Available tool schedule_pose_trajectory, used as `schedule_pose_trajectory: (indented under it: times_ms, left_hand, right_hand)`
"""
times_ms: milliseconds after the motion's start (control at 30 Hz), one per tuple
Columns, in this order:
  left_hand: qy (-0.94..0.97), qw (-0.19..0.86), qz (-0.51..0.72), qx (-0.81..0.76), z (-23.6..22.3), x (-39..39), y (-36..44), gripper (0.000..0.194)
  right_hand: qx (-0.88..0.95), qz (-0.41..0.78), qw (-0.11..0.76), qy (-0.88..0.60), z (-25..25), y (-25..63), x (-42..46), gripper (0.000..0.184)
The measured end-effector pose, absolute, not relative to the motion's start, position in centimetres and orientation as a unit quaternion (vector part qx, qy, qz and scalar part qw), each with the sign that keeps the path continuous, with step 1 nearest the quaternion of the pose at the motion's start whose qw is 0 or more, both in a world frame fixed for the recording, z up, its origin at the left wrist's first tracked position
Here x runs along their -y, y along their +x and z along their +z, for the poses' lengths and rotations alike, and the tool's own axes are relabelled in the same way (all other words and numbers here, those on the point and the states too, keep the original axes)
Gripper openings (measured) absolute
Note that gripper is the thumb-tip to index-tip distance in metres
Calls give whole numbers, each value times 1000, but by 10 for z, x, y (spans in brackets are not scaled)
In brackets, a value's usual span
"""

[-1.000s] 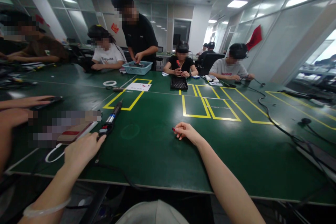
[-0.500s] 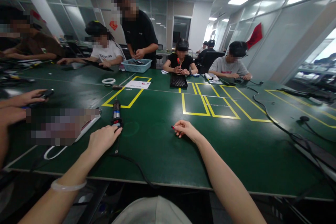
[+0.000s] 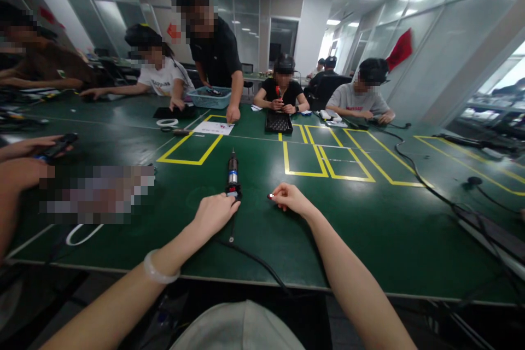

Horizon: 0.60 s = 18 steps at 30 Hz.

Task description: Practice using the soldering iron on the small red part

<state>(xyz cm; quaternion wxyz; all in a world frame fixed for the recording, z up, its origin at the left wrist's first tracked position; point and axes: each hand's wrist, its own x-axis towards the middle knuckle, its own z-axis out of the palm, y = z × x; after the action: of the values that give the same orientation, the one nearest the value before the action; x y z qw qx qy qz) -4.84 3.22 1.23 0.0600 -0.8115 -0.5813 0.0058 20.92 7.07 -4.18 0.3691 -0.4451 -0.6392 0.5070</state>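
Observation:
My left hand (image 3: 216, 213) is closed around the rear end of an electric screwdriver (image 3: 233, 170). The black and silver tool lies along the green table (image 3: 311, 251) with its thin bit pointing away from me. A wire ending in a small ring and a black cable come from its rear. To the right, my right hand (image 3: 290, 200) pinches a tiny red piece (image 3: 270, 197) between thumb and fingertips, just above the tabletop. The piece is too small to name, and the fingers hide part of it.
Yellow tape outlines (image 3: 305, 174) mark the table ahead. Beyond them stand a black tray (image 3: 279, 123) and a blue basket (image 3: 211, 99). A paper sheet (image 3: 214, 128) and white ring (image 3: 167, 122) lie left of centre. Co-workers sit around; one person's hands (image 3: 28, 167) are at far left.
My left hand has moved right with the screwdriver, bringing it closer to my right hand. My right hand has hardly moved. The standing person's hand now reaches down to the paper sheet.

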Motion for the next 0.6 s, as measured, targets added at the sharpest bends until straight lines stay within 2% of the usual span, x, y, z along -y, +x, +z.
schedule_pose_trajectory:
  times_ms: [133, 300, 600]
  left_hand:
    - [-846, 55, 1, 531, 14, -32, -8, 42]
    - [-868, 49, -3, 494, 16, -33, 19, 39]
    - [-881, 52, -29, 469, 9, -20, 26, 37]
  right_hand:
    - [684, 427, 333, -489, -41, 216, -73, 23]
    - [704, 329, 333, -534, -40, 225, -79, 16]
    - [736, 287, 312, -528, -37, 216, -74, 13]
